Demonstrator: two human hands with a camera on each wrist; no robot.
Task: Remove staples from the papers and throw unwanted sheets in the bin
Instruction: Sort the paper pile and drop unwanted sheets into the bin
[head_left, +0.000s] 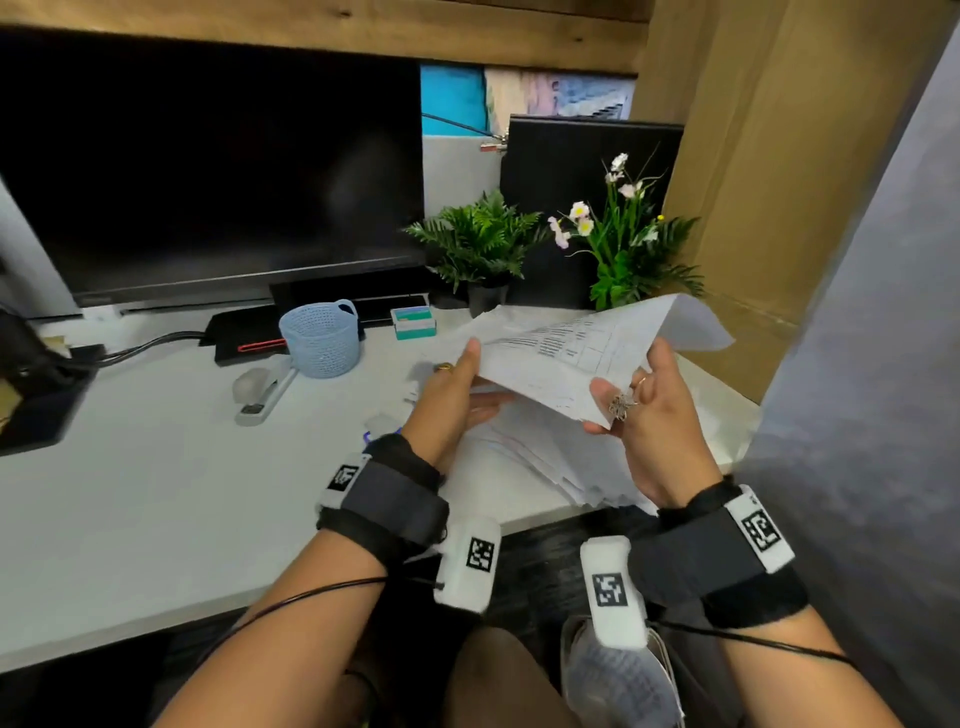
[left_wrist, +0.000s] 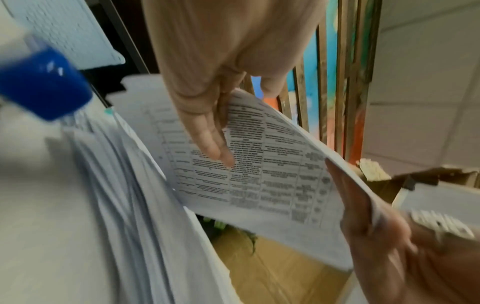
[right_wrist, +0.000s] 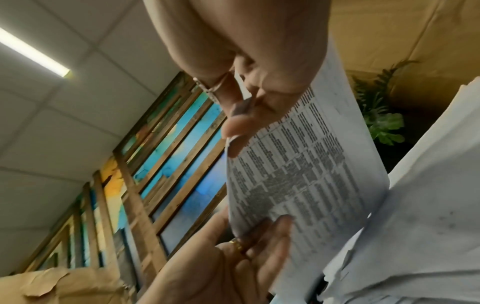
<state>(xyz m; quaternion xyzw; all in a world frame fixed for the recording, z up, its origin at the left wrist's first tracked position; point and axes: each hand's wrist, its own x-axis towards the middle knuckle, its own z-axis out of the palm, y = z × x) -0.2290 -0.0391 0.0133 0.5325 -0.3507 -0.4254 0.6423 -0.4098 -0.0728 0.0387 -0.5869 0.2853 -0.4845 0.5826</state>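
Both hands hold a set of printed sheets up over a fanned stack of papers at the desk's right front edge. My left hand pinches the set's left edge, thumb on top and fingers laid along the printed table. My right hand pinches the near corner, and the right wrist view shows the sheet's edge caught between thumb and finger. No staple is visible in any view. A white stapler lies to the left on the desk.
A light blue mesh basket and a small teal box stand behind the stapler. A dark monitor fills the back left, and two potted plants stand at the back right. A small blue object lies near my left wrist.
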